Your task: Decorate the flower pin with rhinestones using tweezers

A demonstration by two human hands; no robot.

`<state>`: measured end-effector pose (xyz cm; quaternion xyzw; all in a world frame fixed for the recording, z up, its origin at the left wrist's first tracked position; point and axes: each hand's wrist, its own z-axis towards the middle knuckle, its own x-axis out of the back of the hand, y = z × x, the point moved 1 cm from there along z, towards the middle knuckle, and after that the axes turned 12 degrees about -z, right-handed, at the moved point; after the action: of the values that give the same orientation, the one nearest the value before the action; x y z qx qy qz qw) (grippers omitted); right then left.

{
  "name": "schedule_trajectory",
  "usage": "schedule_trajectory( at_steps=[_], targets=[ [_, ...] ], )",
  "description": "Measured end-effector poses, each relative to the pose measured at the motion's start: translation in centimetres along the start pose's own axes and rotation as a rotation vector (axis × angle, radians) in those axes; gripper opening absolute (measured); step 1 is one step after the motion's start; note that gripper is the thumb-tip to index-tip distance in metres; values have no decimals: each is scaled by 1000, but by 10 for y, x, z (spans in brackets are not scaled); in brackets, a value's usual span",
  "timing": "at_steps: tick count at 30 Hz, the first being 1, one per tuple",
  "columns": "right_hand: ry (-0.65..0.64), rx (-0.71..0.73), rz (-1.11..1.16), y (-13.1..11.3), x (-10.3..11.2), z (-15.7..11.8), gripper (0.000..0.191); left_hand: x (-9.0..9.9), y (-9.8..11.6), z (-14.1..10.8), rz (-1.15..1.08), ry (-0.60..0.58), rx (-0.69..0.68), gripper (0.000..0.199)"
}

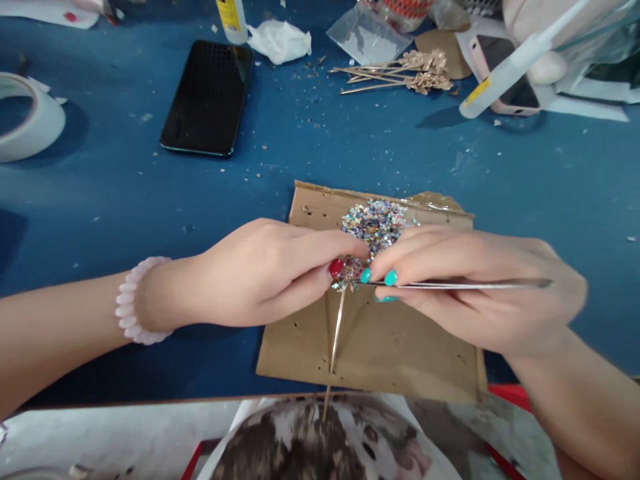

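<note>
A person seated at a blue worktop (125, 200) works with both hands over a sheet of cardboard (400, 347), the left hand (280, 273) pinching the encrusted head of a gold-coloured stick (337, 327) between thumb and forefinger while the right hand (500, 267) grips a slim metal tool (460, 285), its near end at that head. The stick's shaft points toward the person's lap, above the cardboard's front edge. Just beyond the fingers lies a heap of iridescent chips (375, 220), its near side partly hidden by the hands, which also cover much of the stick's head; whether the tool's tip touches it cannot be told. A beaded bracelet (134, 300) circles the left wrist. Farther back, a black phone (207, 100) lies well apart from the cardboard, with a roll of white tape (45, 127) at far left. Along the rear are a yellow-labelled bottle (233, 20), a crumpled tissue (280, 41) just beside it, a clear plastic bag (367, 33) and a cluster of gold-coloured stems with flower-like heads (427, 67). At upper right, a long-nozzled white bottle (503, 77) partly blocks the view of a pink-edged phone (523, 97). Small scraps litter the surface.
</note>
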<state>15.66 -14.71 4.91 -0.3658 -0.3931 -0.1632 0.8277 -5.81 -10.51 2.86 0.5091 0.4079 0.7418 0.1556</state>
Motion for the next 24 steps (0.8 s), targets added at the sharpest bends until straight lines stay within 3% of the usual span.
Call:
schedule_trajectory(
  at_steps=[9,24],
  targets=[
    [19,58,-12,0,-1,1,14,0,0,1,10,-12,7,31],
    [11,28,-4,0,1,1,15,0,0,0,-7,5,-1,32]
  ],
)
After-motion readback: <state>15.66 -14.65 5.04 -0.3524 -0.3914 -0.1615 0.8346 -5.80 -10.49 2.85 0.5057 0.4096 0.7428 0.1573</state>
